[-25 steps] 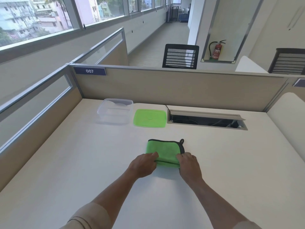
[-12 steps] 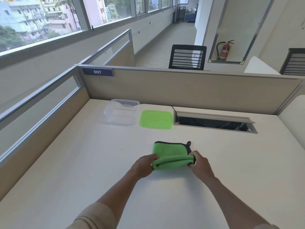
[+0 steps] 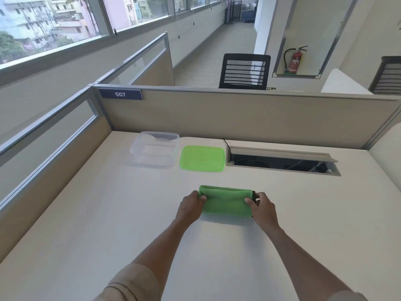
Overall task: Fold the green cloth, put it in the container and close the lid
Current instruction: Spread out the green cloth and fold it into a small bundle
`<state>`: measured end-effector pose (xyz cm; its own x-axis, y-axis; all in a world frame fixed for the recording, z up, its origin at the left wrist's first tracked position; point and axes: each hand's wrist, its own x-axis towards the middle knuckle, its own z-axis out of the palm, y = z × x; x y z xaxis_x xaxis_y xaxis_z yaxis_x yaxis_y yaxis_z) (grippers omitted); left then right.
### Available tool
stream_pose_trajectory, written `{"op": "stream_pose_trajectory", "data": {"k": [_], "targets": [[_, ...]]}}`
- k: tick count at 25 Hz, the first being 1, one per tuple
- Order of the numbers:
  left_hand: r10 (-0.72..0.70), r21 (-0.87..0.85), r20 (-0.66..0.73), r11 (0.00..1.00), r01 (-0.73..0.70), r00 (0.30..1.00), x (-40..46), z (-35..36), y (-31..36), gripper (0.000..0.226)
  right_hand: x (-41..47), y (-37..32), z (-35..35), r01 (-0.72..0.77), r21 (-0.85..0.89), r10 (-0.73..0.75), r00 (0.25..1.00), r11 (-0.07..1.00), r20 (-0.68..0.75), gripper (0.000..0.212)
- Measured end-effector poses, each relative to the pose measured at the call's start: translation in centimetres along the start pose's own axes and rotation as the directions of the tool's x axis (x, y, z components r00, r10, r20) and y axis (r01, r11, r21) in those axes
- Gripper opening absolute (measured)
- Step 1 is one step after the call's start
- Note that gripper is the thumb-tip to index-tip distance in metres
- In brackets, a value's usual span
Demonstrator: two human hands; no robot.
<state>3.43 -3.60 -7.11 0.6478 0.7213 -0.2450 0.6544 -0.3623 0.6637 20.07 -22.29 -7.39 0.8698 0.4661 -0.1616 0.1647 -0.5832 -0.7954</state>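
Folded into a narrow band, cloth (image 3: 226,202) lying on the desk (image 3: 86,224), long axis running left to right across the view. Pinched at both short ends: left hand (image 3: 189,207) with thumb on top and fingers tucked under the left end, right hand (image 3: 263,208) the same at the right end, beside the dark trim. Container (image 3: 155,148) open and empty, well apart, farther up the desk and left of the cloth; lid (image 3: 202,158) flat just beside it on the right, nearly straight ahead of the cloth. Folding probably finished or 1 fold short. Left hand on the nearer side for the carry up and leftward; band lined up roughly with the container's long side, so little turning likely needed.
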Motion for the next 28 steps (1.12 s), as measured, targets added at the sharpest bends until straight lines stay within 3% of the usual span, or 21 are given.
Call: {"op": "stream_pose_trajectory", "data": {"k": [13, 16, 18, 20, 22, 24, 26, 28], "targets": [[-0.309, -0.013, -0.029, 0.951, 0.309, 0.951, 4.1, 2.2, -0.3, 0.038, 3.7, -0.3, 1.3, -0.189, -0.239, 0.149, 0.973, 0.953, -0.176, 0.017], [-0.319, -0.022, -0.062, 0.948, 0.318, 0.946, 4.0, 2.2, -0.1, 0.035, 3.8, -0.6, 1.5, -0.197, -0.2, 0.14, 0.953, 0.96, -0.268, 0.019], [-0.3, -0.019, -0.093, 0.954, 0.3, 0.949, 3.8, 2.3, 0.1, 0.032, 3.5, -1.3, 1.5, -0.152, -0.137, 0.097, 0.933, 0.979, -0.347, 0.02], [-0.269, -0.015, -0.133, 0.963, 0.269, 0.954, 3.6, 2.4, 0.4, 0.03, 3.1, -2.1, 1.5, 0.037, -0.217, -0.124, 0.907, 0.975, -0.402, 0.02], [-0.219, -0.02, -0.193, 0.975, 0.22, 0.956, 3.3, 2.6, 0.8, 0.029, 2.2, -2.9, 2.3, 0.323, -0.343, -0.429, 0.852, 0.882, -0.301, 0.024], [-0.137, -0.002, -0.277, 0.99, 0.142, 0.951, 2.9, 2.8, 1.4, 0.033, 1.2, -3.3, 3.9, 0.55, -0.391, -0.608, 0.794, 0.738, -0.03, 0.037], [-0.009, 0.086, -0.318, 0.996, 0.038, 0.948, 2.7, 3.1, 1.8, 0.037, 0.2, -3.0, 5.7, 0.62, -0.432, -0.576, 0.78, 0.655, 0.246, 0.052], [0.07, 0.17, -0.254, 0.985, -0.026, 0.965, 2.6, 3.2, 1.9, 0.038, 0.2, -1.6, 6.7, 0.583, -0.52, -0.469, 0.812, 0.625, 0.347, 0.061]]}}
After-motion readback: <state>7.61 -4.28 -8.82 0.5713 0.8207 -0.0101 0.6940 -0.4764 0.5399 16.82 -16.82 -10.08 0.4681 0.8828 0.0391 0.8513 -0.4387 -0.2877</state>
